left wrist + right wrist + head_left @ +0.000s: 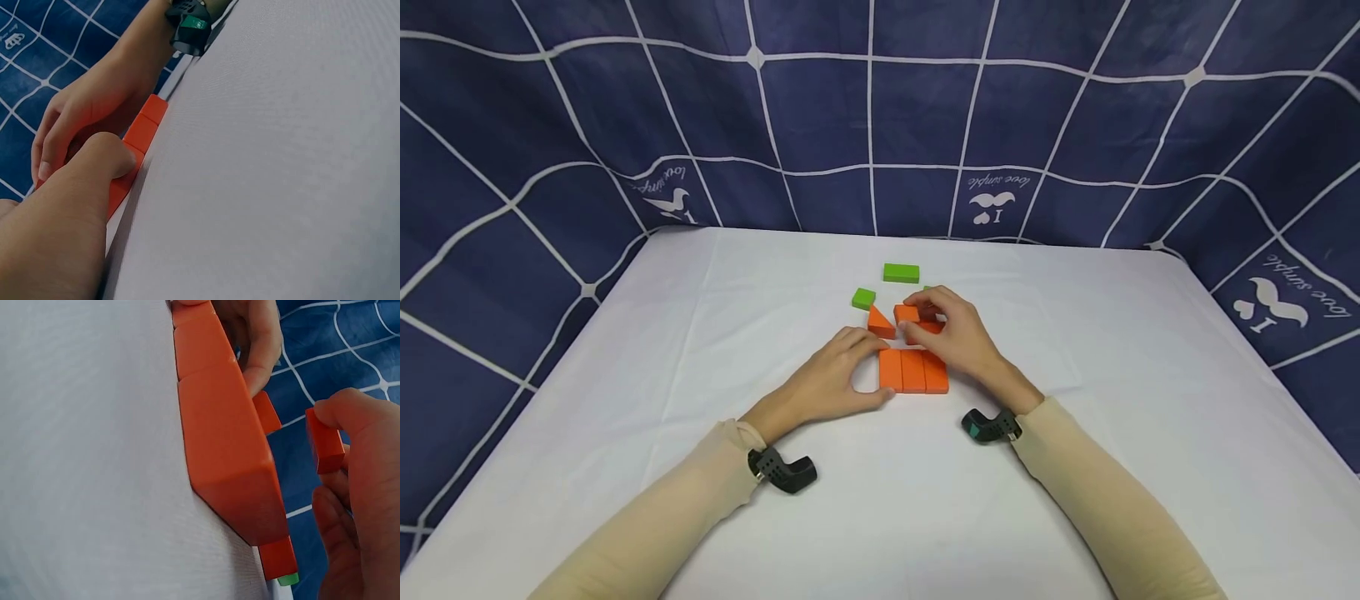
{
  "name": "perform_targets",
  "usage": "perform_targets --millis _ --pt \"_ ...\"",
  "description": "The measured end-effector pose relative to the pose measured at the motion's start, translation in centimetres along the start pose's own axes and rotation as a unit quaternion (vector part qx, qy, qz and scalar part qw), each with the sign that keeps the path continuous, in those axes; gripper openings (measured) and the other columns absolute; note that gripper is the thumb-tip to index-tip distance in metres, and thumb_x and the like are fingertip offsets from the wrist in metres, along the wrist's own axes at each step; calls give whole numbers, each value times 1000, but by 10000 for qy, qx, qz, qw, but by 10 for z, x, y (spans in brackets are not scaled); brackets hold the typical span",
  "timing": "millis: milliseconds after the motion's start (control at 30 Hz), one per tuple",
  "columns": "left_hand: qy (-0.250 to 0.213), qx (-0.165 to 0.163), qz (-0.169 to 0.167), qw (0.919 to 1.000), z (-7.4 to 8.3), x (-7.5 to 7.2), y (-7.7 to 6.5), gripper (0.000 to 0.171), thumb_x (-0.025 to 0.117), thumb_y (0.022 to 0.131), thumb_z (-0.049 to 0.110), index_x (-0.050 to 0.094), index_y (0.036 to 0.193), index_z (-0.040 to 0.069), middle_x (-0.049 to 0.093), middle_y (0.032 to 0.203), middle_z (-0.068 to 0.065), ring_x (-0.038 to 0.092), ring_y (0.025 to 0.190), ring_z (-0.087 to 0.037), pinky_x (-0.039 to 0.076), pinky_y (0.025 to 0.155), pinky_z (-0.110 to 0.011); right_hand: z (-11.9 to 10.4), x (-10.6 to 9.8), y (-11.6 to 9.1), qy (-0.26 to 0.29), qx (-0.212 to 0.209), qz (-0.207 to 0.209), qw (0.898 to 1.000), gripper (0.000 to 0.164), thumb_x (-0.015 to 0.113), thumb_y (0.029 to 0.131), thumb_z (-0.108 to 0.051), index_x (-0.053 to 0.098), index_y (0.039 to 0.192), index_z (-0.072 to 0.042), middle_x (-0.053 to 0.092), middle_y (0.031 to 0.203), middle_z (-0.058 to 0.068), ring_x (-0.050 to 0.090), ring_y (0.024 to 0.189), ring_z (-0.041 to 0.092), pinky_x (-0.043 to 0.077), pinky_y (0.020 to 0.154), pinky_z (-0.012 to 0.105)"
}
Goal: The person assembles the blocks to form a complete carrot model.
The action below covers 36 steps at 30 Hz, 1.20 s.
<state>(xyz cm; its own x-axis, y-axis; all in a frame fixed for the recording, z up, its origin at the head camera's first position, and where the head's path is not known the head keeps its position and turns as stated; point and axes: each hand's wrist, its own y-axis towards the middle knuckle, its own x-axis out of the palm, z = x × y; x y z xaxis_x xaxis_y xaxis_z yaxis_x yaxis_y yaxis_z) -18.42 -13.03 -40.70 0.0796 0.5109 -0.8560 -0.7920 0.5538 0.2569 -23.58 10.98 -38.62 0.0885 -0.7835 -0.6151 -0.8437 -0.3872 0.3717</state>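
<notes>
Three orange blocks (913, 372) stand side by side in a row on the white table. My left hand (829, 379) grips the leftmost of them, thumb at its near face and index finger at its far edge. My right hand (958, 332) pinches a small orange block (325, 440) between thumb and fingers. In the right wrist view that block is raised, apart from the row. Beneath it in the head view lies another orange block (934, 327), partly covered by the right hand. An orange triangular block (880, 323) sits behind the row, near the left fingertips.
Farther back on the white table (760, 317) lie a long green block (901, 273) and a small green block (863, 298). Another bit of green (928, 288) peeks out behind the right hand. A dark blue checked cloth (820, 125) hangs around the table's back and sides.
</notes>
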Motion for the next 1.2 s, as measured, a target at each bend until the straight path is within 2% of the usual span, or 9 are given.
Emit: perform_targets --millis 233,500,667,900,1200 --pt "-43 -23 -7 10000 2 5 -3 60 74 86 50 63 134 14 56 137 0 47 129 -16 46 112 -39 4 2 -11 301 264 66 9992 32 83 88 -20 70 116 -9 67 115 5 69 104 23 57 99 40" --pt "30 44 79 10000 1 4 -2 61 74 86 50 63 134 14 57 136 -1 48 129 -17 46 112 -39 3 1 -15 598 102 84 9981 31 83 88 -18 69 114 -8 67 112 7 66 101 23 57 97 43" --pt "89 34 100 9999 0 2 1 62 75 85 50 64 132 12 58 134 -2 49 127 -18 47 112 -39 6 0 -19 782 248 180 9965 32 83 88 -17 69 116 -8 67 117 7 65 101 22 57 97 42" --pt "72 11 -24 10000 1 2 3 62 74 86 51 63 134 13 56 138 -2 48 130 -18 46 114 -39 9 0 -28 791 165 299 9963 31 83 88 -17 69 115 -10 68 123 5 66 101 19 58 95 36" --pt "139 -4 39 9999 1 1 1 63 75 85 51 64 133 12 58 135 -2 49 128 -18 47 112 -40 2 2 -37 533 -69 295 9981 29 84 87 -20 70 111 -12 68 106 1 63 94 17 56 89 34"
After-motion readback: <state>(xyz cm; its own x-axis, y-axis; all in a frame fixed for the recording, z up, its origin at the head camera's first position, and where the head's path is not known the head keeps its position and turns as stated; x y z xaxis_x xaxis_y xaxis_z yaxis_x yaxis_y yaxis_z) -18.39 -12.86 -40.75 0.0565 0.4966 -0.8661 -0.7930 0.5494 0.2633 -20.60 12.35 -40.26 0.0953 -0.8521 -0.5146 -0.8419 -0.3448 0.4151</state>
